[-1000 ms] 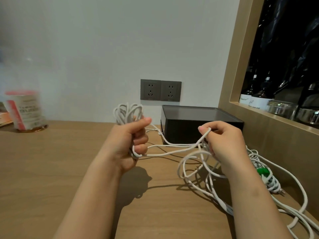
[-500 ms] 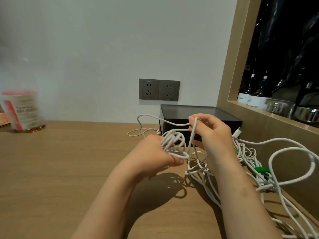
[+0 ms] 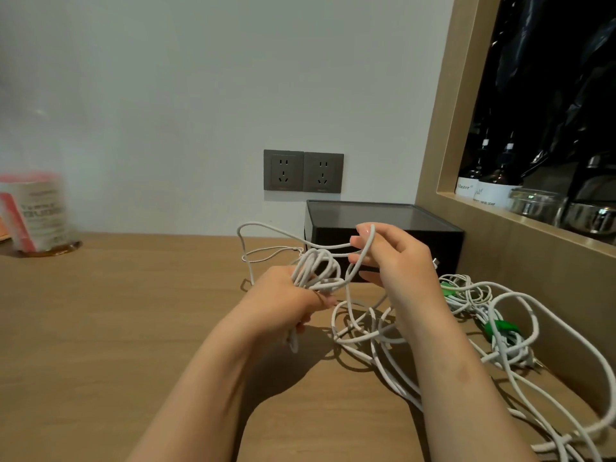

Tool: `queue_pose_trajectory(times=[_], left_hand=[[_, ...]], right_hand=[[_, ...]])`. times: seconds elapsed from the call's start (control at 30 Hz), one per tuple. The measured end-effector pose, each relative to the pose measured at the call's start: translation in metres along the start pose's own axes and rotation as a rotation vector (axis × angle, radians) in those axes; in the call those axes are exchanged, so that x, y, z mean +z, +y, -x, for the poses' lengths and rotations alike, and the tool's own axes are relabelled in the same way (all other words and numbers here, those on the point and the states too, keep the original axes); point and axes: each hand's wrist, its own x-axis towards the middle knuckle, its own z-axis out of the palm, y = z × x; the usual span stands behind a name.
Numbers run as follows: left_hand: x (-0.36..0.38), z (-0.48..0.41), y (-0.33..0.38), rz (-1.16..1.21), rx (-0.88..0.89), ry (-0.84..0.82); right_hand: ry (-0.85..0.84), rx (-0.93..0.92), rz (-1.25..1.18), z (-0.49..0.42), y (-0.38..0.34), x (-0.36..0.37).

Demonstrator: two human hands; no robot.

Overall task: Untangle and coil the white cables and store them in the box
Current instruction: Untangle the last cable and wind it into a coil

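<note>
A: Anything unreadable?
B: Far left, the red-and-white canister [image 3: 33, 211] is blurred, its label is illegible and the frame edge cuts it. Left hand [image 3: 290, 301]: fingertips mostly behind the coil [image 3: 316, 271]. Bottom right, the loose cables [image 3: 506, 350] run out of frame. The bottles [image 3: 483, 191] on the right shelf are too dark to read fully.
A: Delta vs a second ago?
B: Hands were apart, coil held high. Now they're close together, with the coil lower, in front of the black box [image 3: 383, 228]. Last half second: barely any shift.
A: Grips? Cable state?
B: Left hand grips the coil, several uneven white loops. Right hand [image 3: 396, 261] pinches a strand [image 3: 362, 253] leading off it. The rest is a tangle on the table [image 3: 116, 328], right of the hands beside the box, with green ties [image 3: 500, 326] in it.
</note>
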Motion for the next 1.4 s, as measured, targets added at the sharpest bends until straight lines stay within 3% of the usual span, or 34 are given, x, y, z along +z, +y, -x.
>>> queue_pose_trajectory(times=[0.17,0.33,0.43,0.6,0.7,0.77,0.9,1.07,1.27,1.33,1.4], left_hand=[[0.0,-0.004,-0.001,0.022,0.032,0.081],[0.0,-0.006,-0.004,0.236,-0.012,0.083],[0.002,-0.012,-0.008,0.248,-0.005,0.174],[0.006,-0.013,-0.007,0.285,0.014,0.261],[0.008,-0.01,-0.005,0.292,0.035,0.315],[0.009,-0.008,-0.004,0.272,0.05,0.36],[0.006,0.001,-0.001,0.344,0.104,0.411],[-0.001,0.009,0.015,0.503,0.158,0.387],[-0.029,0.004,0.074,0.694,0.168,0.277],[-0.037,0.005,0.095,0.691,0.184,0.257],[-0.044,0.006,0.111,0.73,0.2,0.234]], right_hand=[[-0.025,-0.034,0.179,-0.002,0.0,-0.007],[-0.097,-0.058,0.472,-0.001,-0.005,-0.013],[-0.148,-0.043,0.821,0.002,-0.006,-0.021],[-0.503,0.143,1.006,0.017,-0.009,-0.029],[-0.627,0.153,1.175,0.029,-0.004,-0.014],[-0.585,0.152,1.237,0.035,0.005,-0.004],[-0.324,-0.005,1.156,0.041,0.03,0.004],[-0.192,-0.283,1.077,0.038,0.026,-0.005],[-0.002,-0.725,1.308,0.019,0.007,0.001],[-0.056,-0.761,1.38,0.013,0.006,0.006],[-0.246,-0.61,1.553,0.006,0.012,0.01]])
